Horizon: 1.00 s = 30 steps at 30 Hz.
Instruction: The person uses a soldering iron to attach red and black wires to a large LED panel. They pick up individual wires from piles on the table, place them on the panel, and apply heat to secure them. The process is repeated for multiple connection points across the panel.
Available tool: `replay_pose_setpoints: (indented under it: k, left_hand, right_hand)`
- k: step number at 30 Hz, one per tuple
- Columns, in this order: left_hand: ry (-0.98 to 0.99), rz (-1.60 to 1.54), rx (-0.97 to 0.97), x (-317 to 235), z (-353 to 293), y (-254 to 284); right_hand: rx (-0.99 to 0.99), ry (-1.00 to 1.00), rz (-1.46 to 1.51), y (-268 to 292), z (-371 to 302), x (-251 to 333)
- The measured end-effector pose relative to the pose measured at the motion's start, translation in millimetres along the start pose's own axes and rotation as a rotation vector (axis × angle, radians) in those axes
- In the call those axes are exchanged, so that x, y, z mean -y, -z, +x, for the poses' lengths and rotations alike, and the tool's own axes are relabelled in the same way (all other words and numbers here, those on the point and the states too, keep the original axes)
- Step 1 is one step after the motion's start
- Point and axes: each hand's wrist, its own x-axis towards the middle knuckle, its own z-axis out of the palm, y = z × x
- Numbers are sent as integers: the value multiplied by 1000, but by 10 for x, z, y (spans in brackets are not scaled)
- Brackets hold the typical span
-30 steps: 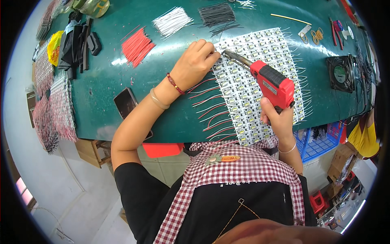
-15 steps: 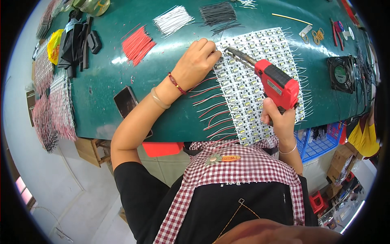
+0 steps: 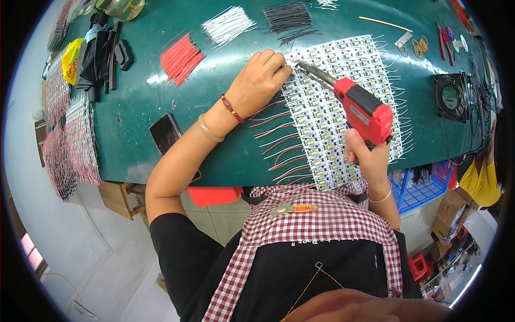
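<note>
My right hand point(image 3: 368, 152) grips the handle of a red and black soldering gun point(image 3: 367, 110). Its metal nose points to the upper left, with the tip at the far left corner of a panel of white LED circuit boards point(image 3: 327, 115). Beside that tip, my left hand point(image 3: 263, 74) is closed in a pinch at the panel's corner; whatever the fingertips hold is hidden. Red and white wires point(image 3: 287, 147) stick out from the panel's left edge, and short pale wires line its right edge.
Bundles of red wires point(image 3: 182, 59), white wires point(image 3: 228, 26) and black wires point(image 3: 287, 19) lie at the back of the green table point(image 3: 129, 134). A phone point(image 3: 165, 132) rests left of my forearm. To the right stand a black fan point(image 3: 450, 97) and pliers point(image 3: 444, 44).
The soldering gun's body has shifted very slightly left, with its tip staying near the same corner. My left hand has barely moved.
</note>
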Motion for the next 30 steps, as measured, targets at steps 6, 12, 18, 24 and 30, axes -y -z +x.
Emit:
replay_pose_setpoints:
  k: [6,12,18,24,30]
  left_hand:
    - [-9,19,7,7,1,-4]
    - [-23,42,23,11,4,-2]
    - [-30,55,13,2,3,-12]
    - [-29,51,9,-3,-1,-25]
    - [-37,53,9,0,-8,-43]
  right_hand:
    - [9,15,98,36,-13,47]
    - [45,-19,66,43,8,8]
    - [60,-21,125,15,66,-13]
    - [34,19,269,41,77,-14]
    - [35,-3,332,69,61,25]
